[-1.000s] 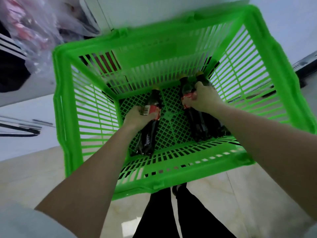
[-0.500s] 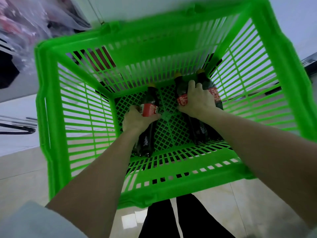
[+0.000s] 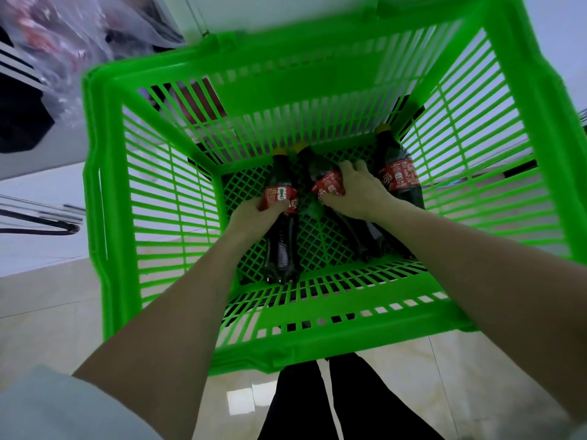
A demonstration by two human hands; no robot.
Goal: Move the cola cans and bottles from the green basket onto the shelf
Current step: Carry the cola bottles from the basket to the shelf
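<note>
Here, the left hand [image 3: 254, 214] wraps its fingers around the red label of the left cola bottle [image 3: 281, 223], and the right hand [image 3: 359, 192] grips the middle bottle [image 3: 327, 185]. A third bottle [image 3: 398, 173] lies at right, all inside the green basket [image 3: 317, 347].

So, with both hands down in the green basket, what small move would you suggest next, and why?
Probably lift both hands straight up: the left hand and right hand each already grip a cola bottle, the left bottle and the middle bottle.
</note>
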